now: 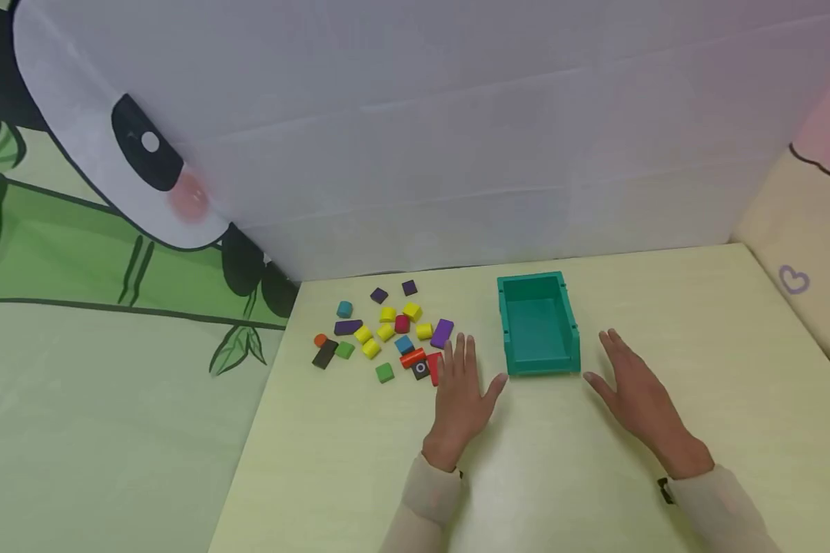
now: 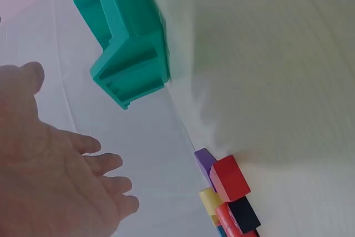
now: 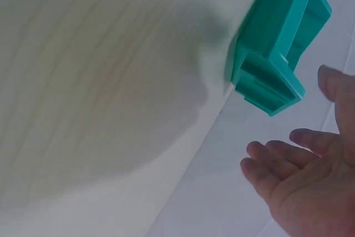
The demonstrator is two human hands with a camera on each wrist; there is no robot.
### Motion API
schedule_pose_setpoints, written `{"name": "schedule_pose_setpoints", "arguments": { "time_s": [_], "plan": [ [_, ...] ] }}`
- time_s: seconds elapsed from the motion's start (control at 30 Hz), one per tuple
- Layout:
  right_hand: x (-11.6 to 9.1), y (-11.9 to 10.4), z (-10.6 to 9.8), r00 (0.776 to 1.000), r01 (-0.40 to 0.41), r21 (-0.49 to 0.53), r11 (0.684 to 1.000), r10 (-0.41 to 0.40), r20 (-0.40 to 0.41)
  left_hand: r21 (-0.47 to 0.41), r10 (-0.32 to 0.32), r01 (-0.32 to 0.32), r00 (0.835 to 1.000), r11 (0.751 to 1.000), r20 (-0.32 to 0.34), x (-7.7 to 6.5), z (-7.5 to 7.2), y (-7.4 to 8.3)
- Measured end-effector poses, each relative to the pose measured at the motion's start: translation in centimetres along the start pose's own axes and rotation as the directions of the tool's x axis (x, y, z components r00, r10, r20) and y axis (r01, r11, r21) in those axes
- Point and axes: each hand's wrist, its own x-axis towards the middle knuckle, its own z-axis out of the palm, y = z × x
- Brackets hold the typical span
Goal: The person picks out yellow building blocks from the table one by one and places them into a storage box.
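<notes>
Bench [image 1: 526,491]: scatter risk at loose blocks [image 1: 385,332]

Left hand [image 1: 460,401] and right hand [image 1: 642,401] are apart, fingers extended, empty. Green bin [image 1: 543,366] stands just beyond, between them. Blocks lie near the left hand; a careless leftward sweep could scatter them or roll the red cylinder [image 1: 413,358].

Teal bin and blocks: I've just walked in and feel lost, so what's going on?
A person's left hand and right hand are open above the table, holding nothing. The teal bin stands between the hands and a little ahead. Colored blocks lie loose outside it, to its left, nearer the left hand.
</notes>
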Motion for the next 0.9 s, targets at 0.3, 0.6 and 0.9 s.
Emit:
{"name": "schedule_pose_setpoints", "arguments": {
  "time_s": [0.3, 0.6, 0.9],
  "plan": [
    [1.7, -1.2, 0.5, 0.995, 0.024, 0.073, 0.997, -0.017, -0.102, -0.024, -0.026, 0.023, 0.993, 0.999, -0.117, 1.6, -1.9, -1.3],
    [3.3, -1.8, 1.1, 0.986, 0.073, 0.080, 0.994, -0.060, -0.156, -0.027, -0.068, 0.063, 0.969, 0.998, -0.240, 4.1, -4.7, -3.5],
    [4.0, -2.7, 1.2, 0.983, 0.087, 0.097, 0.991, -0.070, -0.171, -0.036, -0.147, 0.143, 0.963, 0.989, -0.226, 6.2, -6.1, -5.9]
  ]
}}
